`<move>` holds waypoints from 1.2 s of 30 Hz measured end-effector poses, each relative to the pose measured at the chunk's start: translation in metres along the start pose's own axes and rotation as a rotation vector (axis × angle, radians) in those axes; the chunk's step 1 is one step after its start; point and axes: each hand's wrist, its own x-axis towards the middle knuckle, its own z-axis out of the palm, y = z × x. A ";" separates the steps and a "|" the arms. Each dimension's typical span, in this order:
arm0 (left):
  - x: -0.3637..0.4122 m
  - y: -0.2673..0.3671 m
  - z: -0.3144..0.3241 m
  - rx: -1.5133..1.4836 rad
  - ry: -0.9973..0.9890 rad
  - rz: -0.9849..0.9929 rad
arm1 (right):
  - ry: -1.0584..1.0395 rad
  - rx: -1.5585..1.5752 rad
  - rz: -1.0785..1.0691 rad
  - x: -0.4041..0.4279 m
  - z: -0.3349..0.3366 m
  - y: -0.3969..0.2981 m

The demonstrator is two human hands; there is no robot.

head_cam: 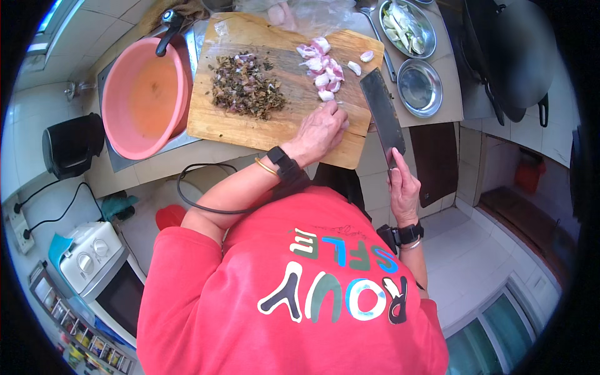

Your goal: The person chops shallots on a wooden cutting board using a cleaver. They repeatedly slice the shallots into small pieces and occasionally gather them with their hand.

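My right hand (404,185) grips a broad cleaver (382,112) by its handle, the dark blade held beside the right edge of a wooden cutting board (262,133). Bent fingers of my left hand (323,126) rest near the board's front right, just below a row of pinkish garlic cloves (323,68); whether they pinch something is hidden. Two more cloves (354,68) lie apart, to the right of the row. A pile of chopped dark leafy food (246,86) covers the board's left part.
Left of the board, a pink basin (110,103) of cloudy liquid stands at the sink under a black-handled tap (171,28). To the right are a metal bowl (419,88), a dish of sliced pale food (405,28), a metal utensil (386,61) and a dark wok (478,51).
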 end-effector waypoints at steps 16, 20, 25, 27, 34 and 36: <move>0.046 0.003 -0.024 0.086 0.028 0.039 | 0.008 0.013 0.111 0.000 -0.009 0.012; 0.096 -0.012 -0.022 0.256 0.053 0.156 | 0.013 0.055 0.110 0.001 -0.009 0.013; 0.133 -0.022 -0.011 0.433 -0.029 0.245 | 0.015 0.070 0.122 -0.003 -0.013 0.022; 0.141 -0.025 -0.004 0.431 -0.061 0.237 | 0.018 0.088 0.137 -0.005 -0.015 0.024; 0.146 -0.021 0.002 0.373 -0.058 0.210 | 0.002 0.090 0.166 -0.003 -0.021 0.031; 0.147 -0.019 0.002 0.359 -0.082 0.181 | -0.011 0.075 0.165 0.001 -0.022 0.029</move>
